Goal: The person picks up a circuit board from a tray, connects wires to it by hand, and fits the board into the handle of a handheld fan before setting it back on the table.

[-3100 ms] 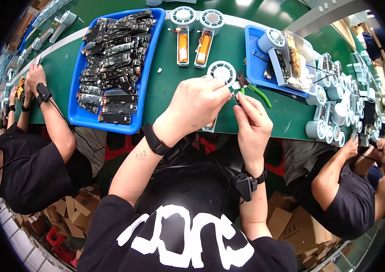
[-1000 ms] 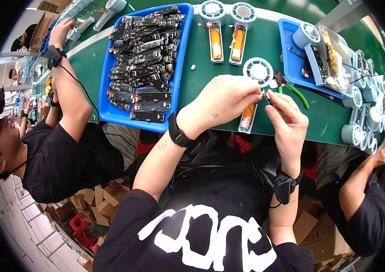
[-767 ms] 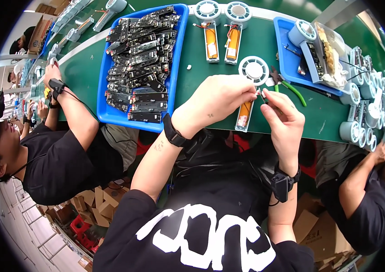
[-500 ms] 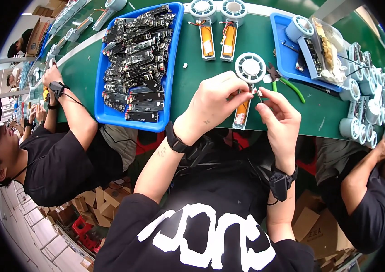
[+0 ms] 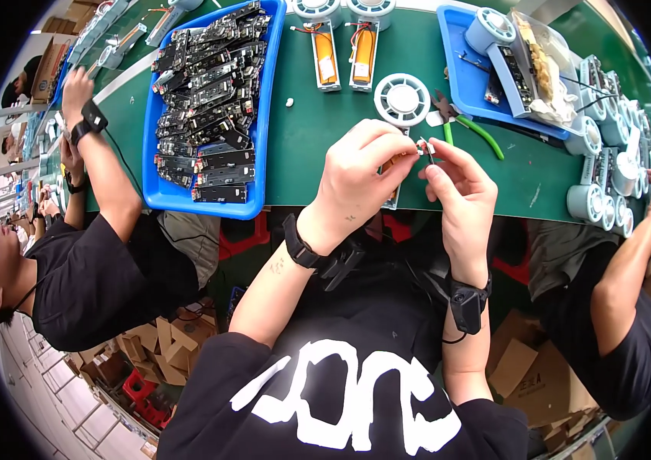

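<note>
In front of me on the green table lies a handheld fan with a pale round head. Its opened handle is mostly covered by my left hand. That hand pinches a tiny connector with red wire just below the fan head. My right hand meets it there, thumb and forefinger closed on a thin dark piece, too small to name for sure. The fingertips of both hands nearly touch. Green-handled cutting pliers lie just beyond my right hand.
A blue tray of black circuit boards stands left. Two fans with orange batteries lie at the back. Another blue tray holds a fan and a clear box. Many fans crowd the right, and co-workers sit on both sides.
The view has shifted, so the table items appear further left and slightly higher. My hands stay together at the fan, now covering more of its handle. The left co-worker's hand has risen.
</note>
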A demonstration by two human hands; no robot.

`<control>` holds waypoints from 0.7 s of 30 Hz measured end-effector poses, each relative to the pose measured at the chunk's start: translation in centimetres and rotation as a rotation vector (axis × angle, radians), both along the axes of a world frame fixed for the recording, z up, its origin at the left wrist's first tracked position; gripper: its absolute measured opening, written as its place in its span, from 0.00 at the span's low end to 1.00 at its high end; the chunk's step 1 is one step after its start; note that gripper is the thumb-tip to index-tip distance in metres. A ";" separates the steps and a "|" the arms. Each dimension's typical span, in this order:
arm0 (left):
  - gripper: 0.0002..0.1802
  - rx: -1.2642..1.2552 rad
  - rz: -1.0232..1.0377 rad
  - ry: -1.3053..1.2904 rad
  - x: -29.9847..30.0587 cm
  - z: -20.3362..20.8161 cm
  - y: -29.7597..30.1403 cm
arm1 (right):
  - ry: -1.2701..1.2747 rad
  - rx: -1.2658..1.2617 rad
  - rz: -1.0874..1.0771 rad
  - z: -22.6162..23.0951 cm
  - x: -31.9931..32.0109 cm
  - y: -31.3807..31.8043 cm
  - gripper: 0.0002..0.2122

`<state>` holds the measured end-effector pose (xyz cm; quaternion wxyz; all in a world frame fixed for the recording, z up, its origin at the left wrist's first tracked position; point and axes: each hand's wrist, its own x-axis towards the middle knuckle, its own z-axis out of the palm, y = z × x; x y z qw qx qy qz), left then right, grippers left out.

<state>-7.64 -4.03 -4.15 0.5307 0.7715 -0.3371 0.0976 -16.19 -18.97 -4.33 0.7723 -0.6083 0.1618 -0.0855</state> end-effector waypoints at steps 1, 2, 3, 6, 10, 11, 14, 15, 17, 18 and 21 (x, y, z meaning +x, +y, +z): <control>0.10 0.009 0.007 -0.007 0.0 0.1 -0.1 | 0.001 -0.001 -0.002 0.0 0.0 0.0 0.16; 0.10 0.018 0.015 -0.014 -0.1 0.1 -0.2 | -0.004 0.013 -0.009 -0.1 -0.1 0.0 0.16; 0.10 0.017 0.014 -0.013 -0.1 0.1 -0.2 | -0.009 0.027 -0.016 -0.1 -0.1 0.0 0.16; 0.10 0.053 0.024 -0.031 0.0 0.3 -0.1 | -0.031 0.015 -0.031 -0.3 -0.2 0.2 0.16; 0.08 0.099 0.024 -0.063 0.2 0.7 0.1 | -0.070 -0.064 -0.047 -0.4 -0.3 0.5 0.16; 0.08 0.100 0.024 -0.063 0.2 1.0 0.2 | -0.073 -0.094 -0.049 -0.4 -0.3 0.5 0.16; 0.07 0.258 0.032 -0.153 0.1 1.7 0.3 | -0.070 -0.132 -0.049 -0.4 -0.4 0.5 0.16; 0.07 0.258 0.033 -0.152 0.1 1.9 0.3 | -0.065 -0.139 -0.047 -0.5 -0.5 0.5 0.16; 0.06 0.299 0.043 -0.113 0.0 2.4 0.4 | -0.063 -0.143 -0.044 -0.3 -0.4 0.6 0.16; 0.06 0.318 0.049 -0.094 0.0 2.6 0.4 | -0.083 -0.165 -0.052 -0.1 -0.4 0.7 0.16; 0.06 0.345 0.044 -0.098 0.0 2.9 0.3 | -0.122 -0.209 -0.066 0.2 -0.3 1.0 0.17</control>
